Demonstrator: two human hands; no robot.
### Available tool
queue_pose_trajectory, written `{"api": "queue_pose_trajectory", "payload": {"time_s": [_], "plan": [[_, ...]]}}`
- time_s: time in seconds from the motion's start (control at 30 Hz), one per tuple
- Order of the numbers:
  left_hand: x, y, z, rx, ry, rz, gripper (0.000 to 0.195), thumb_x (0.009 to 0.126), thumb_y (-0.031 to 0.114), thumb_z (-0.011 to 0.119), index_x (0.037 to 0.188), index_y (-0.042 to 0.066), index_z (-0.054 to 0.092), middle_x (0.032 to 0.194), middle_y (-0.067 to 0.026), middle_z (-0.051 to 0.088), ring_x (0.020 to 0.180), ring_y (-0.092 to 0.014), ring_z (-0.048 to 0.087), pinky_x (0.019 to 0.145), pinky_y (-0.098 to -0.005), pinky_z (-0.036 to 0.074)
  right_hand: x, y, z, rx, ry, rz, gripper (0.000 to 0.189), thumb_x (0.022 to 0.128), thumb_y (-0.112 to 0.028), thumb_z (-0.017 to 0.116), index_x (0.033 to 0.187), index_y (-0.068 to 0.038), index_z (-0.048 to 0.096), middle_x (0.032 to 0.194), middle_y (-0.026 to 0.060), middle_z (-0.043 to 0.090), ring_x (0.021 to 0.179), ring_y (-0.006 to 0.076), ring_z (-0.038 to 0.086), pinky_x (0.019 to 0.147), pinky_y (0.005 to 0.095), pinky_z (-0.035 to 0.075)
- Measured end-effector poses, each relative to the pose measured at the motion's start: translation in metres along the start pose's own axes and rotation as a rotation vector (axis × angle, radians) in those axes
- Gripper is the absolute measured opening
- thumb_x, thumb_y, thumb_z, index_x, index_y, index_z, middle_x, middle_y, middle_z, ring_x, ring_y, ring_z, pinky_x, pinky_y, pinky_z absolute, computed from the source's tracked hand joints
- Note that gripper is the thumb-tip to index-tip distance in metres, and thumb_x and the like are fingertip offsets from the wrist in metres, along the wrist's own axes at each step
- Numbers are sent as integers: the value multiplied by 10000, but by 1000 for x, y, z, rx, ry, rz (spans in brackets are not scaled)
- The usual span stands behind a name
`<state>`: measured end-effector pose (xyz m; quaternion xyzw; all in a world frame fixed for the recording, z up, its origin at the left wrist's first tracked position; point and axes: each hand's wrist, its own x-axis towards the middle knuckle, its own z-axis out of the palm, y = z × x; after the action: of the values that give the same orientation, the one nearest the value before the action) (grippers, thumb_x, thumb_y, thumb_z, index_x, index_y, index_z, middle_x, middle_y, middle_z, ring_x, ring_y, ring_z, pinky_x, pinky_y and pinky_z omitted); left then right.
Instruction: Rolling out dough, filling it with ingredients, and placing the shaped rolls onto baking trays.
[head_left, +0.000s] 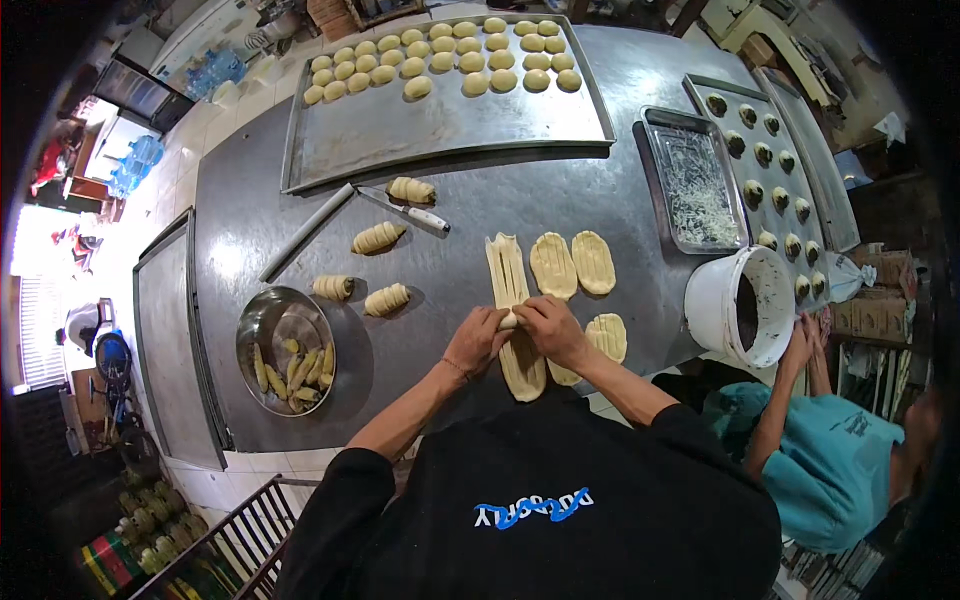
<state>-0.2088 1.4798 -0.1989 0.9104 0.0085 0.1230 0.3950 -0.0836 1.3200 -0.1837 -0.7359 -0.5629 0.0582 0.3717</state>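
Observation:
A long flattened dough strip (523, 367) lies before me, its far half cut with lengthwise slits. My left hand (478, 339) and my right hand (551, 328) pinch a small rolled part across the strip's middle; whatever may be inside it is hidden. Right of the strip are slit dough ovals (553, 264), one partly hidden by my right forearm. To the left several ridged dough rolls (387, 299) sit on the metal table (450, 217). A steel bowl (251, 319) holds peeled pieces, seemingly banana (304, 371). Beyond the rolls lie a white-handled knife (427, 217) and a metal rod (307, 232).
Across the far side lies a large tray (450, 127) with rows of dough balls (472, 61). At right are a pan of shredded cheese (697, 202), a white bucket (709, 307) with dark contents, and a tray of dark-topped balls (763, 154). A co-worker in teal (832, 457) stands there.

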Motion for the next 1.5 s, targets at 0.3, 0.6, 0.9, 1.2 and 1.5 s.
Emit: {"api": "queue_pose_trajectory", "payload": {"time_s": [0.3,0.6,0.9,1.2,1.5], "plan": [[141,-63,-42,275,247,-352,294,869,151,592,1116,-5,561,1018,-192,584,919,-350,581,781,-418,485,139,85,-9,-325,231,372,156,823,-221,669,915,-97,696,966,103,613,906,304,563,773,438,437],[102,-28,-103,-174,535,-612,229,924,117,550,1108,-11,595,870,-76,613,755,-153,585,686,-279,475,132,68,-36,-17,-29,136,533,729,-247,785,1181,-56,576,1154,119,582,1094,317,530,918,419,446],[-166,28,-150,-721,736,-1036,228,971,155,514,1122,2,590,894,-30,624,574,-43,475,534,-208,425,177,29,15,301,-760,383,540,731,-397,767,1047,-2,579,940,158,623,882,302,605,777,399,478],[-376,38,-177,-894,1305,-1154,240,967,155,526,1130,-6,595,897,-36,630,587,-59,490,543,-209,419,271,-269,158,856,-913,211,444,870,-237,655,1220,-29,478,1043,46,552,966,130,518,845,288,441],[-565,-23,-287,-790,1637,-1078,281,959,191,544,1162,0,581,960,-32,619,688,-70,520,638,-245,464,323,-599,464,896,-542,-69,519,827,-139,660,1269,-28,413,929,161,655,765,258,664,681,340,531]]}}
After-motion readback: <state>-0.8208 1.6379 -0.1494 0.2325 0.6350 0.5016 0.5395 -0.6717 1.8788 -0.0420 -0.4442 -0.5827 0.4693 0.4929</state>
